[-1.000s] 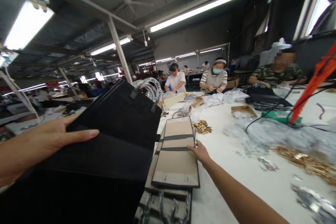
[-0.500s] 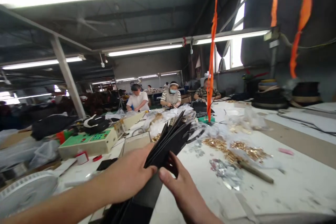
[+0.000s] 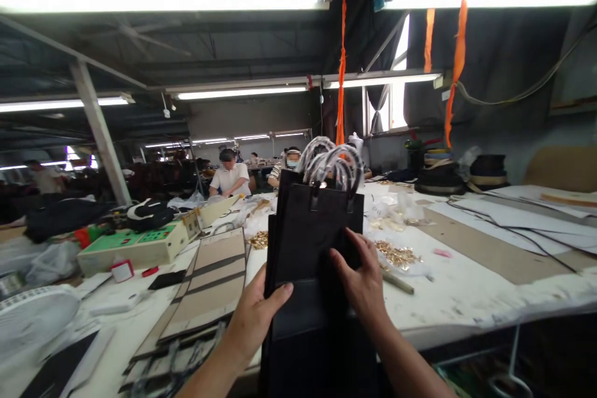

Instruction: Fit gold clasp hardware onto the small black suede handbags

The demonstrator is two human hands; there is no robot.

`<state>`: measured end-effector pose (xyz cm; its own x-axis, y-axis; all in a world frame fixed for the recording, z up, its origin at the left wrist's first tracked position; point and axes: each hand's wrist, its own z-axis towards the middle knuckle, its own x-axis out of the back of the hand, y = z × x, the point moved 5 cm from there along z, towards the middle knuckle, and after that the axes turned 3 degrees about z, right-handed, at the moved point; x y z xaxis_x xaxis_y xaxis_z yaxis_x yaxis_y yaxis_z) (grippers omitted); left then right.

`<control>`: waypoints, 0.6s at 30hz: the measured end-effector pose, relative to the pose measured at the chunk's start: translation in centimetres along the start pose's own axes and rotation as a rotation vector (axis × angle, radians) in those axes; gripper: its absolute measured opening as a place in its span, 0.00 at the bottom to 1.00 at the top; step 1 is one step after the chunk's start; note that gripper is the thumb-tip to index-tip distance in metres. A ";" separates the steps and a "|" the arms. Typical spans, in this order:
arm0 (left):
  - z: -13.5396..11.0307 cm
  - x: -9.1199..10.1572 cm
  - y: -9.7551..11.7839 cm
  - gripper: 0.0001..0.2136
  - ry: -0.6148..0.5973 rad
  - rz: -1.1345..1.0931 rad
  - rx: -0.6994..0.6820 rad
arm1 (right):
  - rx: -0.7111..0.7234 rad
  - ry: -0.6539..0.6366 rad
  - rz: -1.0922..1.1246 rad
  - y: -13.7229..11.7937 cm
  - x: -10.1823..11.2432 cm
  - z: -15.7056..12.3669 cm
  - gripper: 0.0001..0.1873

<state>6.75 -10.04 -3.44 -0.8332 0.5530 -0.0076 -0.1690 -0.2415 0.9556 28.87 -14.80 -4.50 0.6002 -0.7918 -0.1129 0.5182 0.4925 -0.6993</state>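
Your left hand [image 3: 254, 308] clamps the left edge of the stacked black panels [image 3: 303, 236], thumb on the front face; your right hand [image 3: 366, 277] lies against that face's right side, thumb and forefinger parted, and whether it grips cannot be told. The stack stands upright before the white table [image 3: 452, 292], looped handles [image 3: 333, 165] uppermost. Should the left thumb slacken, the staggered layers may slip apart; a low swing could catch the beige panels [image 3: 217, 261] leftward or scatter the gold fittings [image 3: 396, 255] rightward.
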 end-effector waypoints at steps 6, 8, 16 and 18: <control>-3.0 2.3 -6.5 0.39 0.146 -0.273 0.102 | -0.417 -0.216 -0.040 6.8 -0.6 -1.9 0.40; -3.6 3.3 -7.6 0.39 0.159 -0.309 0.133 | -0.562 -0.415 0.049 8.1 -1.8 -3.5 0.35; -2.2 6.4 -7.7 0.35 0.284 -0.360 0.079 | -0.368 -0.397 -0.071 2.9 -3.6 -2.1 0.29; -1.2 7.1 -7.4 0.33 0.316 -0.362 0.045 | -0.268 -0.400 -0.113 1.8 -4.8 -0.6 0.28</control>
<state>1.47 -5.26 -10.90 -0.8454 0.3238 -0.4249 -0.4608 -0.0398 0.8866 26.60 -10.35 -5.60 0.7634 -0.6084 0.2168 0.4499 0.2602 -0.8543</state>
